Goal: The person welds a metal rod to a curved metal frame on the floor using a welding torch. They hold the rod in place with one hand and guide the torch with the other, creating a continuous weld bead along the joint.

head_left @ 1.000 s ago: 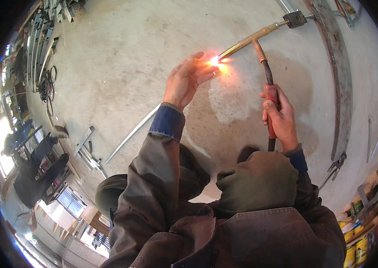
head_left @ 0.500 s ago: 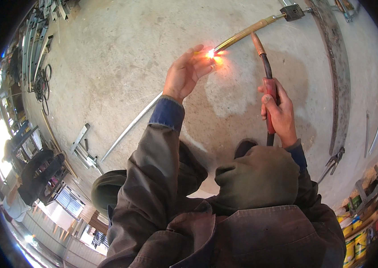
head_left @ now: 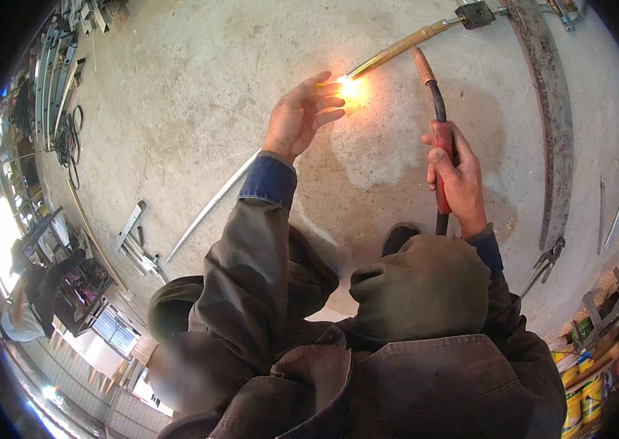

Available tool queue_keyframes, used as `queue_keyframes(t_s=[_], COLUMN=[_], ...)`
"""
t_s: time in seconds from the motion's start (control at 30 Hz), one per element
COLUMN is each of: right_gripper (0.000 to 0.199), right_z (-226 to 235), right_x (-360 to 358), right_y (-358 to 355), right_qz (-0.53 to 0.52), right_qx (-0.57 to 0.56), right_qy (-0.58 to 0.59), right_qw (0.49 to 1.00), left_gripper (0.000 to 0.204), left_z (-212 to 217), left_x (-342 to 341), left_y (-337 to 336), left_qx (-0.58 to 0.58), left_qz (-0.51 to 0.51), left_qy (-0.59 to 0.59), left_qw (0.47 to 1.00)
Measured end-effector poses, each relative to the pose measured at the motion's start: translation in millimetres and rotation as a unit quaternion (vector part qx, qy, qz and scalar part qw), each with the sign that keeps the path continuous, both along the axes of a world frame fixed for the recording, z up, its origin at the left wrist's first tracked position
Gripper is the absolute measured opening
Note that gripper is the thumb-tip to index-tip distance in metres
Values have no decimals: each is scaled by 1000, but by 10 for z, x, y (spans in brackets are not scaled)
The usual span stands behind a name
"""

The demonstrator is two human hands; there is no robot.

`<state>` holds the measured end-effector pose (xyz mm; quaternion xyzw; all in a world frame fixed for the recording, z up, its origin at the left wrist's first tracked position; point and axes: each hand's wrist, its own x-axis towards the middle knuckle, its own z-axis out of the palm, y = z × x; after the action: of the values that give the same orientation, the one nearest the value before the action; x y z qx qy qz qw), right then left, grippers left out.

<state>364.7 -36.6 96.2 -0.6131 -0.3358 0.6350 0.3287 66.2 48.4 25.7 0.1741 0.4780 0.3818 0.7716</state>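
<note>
Brass-coloured rod (head_left: 397, 51): lying on concrete floor (head_left: 178, 110), near end glowing. Left hand (head_left: 302, 117): fingers loosely together, cupping beside glow. Right hand (head_left: 456, 175): clamping red-handled torch (head_left: 437, 110), tip hovering just right of rod. Heating seemingly underway, unfinished.

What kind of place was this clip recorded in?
Most likely a metalworking or welding workshop. The right hand holds a red-handled torch by a glowing joint on a metal rod, over a bare concrete floor, with metal strips lying about.

Torch (head_left: 437, 139) right of glowing rod (head_left: 397, 50)
</note>
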Motion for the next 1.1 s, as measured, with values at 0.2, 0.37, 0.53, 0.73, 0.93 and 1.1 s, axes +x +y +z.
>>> queue_keyframes(t_s=[0.2, 0.37, 0.53, 0.73, 0.93, 1.1], right_gripper=[58, 57, 54, 57, 46, 47], right_z=[-6, -5, -14, -34, -27, -19], right_x=[10, 5, 3, 13, -11, -18], right_y=[-4, 2, 26, 33, 39, 41], right_qz=[-14, -18, -17, 0, -19, -23], right_qx=[1, -6, -15, -25, -18, -19], right_qy=[5, 2, 12, 10, 17, 16], right_qw=[1000, 1000, 1000, 1000, 1000, 999], left_gripper=[47, 50, 52, 54, 52, 51], left_z=[29, 49, 71, 72, 70, 102], left_x=[17, 39, 58, 42, 34, 37], left_y=[-17, -8, -3, -24, -31, -54], left_qx=[10, 5, -7, 1, 7, 8], left_qz=[-16, -16, -23, -17, -24, -32], left_qy=[-11, -13, -9, -35, -8, 26], left_qw=[1000, 1000, 1000, 999, 1000, 999])
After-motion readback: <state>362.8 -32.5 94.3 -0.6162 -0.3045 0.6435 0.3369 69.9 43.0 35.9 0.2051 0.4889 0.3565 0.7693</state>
